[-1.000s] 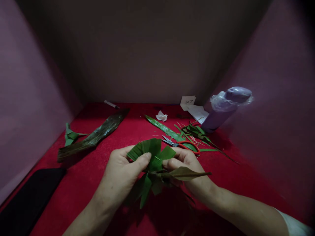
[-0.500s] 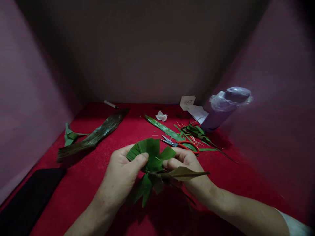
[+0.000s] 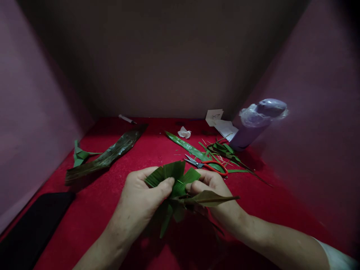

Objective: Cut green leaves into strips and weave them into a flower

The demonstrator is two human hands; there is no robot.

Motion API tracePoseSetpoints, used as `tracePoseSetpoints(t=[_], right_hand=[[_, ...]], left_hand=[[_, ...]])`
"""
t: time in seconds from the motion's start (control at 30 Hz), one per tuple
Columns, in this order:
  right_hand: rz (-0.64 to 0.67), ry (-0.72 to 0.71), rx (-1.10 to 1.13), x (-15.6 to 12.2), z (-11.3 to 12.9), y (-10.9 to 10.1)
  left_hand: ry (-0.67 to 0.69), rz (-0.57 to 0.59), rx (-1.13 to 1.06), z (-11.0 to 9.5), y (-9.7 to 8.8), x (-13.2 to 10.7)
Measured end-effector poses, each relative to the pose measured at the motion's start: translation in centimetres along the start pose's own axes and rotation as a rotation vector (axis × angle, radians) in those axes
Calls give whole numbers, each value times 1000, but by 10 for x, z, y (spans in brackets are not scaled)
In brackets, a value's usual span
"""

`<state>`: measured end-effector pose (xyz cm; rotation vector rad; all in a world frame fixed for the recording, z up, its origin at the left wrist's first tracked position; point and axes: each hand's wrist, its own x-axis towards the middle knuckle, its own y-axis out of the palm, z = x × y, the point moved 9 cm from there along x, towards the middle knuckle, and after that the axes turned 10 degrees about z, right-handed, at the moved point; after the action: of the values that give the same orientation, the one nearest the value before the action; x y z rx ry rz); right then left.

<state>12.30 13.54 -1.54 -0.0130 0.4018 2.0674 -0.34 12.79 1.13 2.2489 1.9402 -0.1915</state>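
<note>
Leaf bundle point(image 3: 174, 170) over tabletop point(image 3: 149, 150), between left hand point(image 3: 142, 195), pinching its left folds with thumb on near face, and right hand point(image 3: 214, 182), pinching its right flap.

Nearer than the red-handled scissors point(image 3: 214, 164), the left hand point(image 3: 139, 197) has most fingers hidden behind folded green leaf point(image 3: 174, 169), and a brown leaf tip point(image 3: 212, 198) masks part of the right hand point(image 3: 210, 182)! Well left of the scissors, a black slab point(image 3: 36, 225) gets cut off; beyond them, a white card point(image 3: 214, 117) bears marks too small to read.
</note>
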Motion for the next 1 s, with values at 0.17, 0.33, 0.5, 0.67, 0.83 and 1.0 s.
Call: tracePoseSetpoints(t=[0.17,0.33,0.5,0.67,0.83,1.0], right_hand=[[16,-28,-1,0,5,3],[31,-56,16,1,7,3],[74,-77,34,2,9,4],[59,-92,-40,4,14,-2],[127,-82,-32,6,13,-3],[174,-67,9,8,12,-1]], left_hand=[[-36,20,-26,2,0,1],[-51,75,-79,0,3,1],[-18,136,-138,-1,6,4],[4,165,-163,5,3,6],[2,157,-192,6,1,7],[-25,138,-190,5,0,7]])
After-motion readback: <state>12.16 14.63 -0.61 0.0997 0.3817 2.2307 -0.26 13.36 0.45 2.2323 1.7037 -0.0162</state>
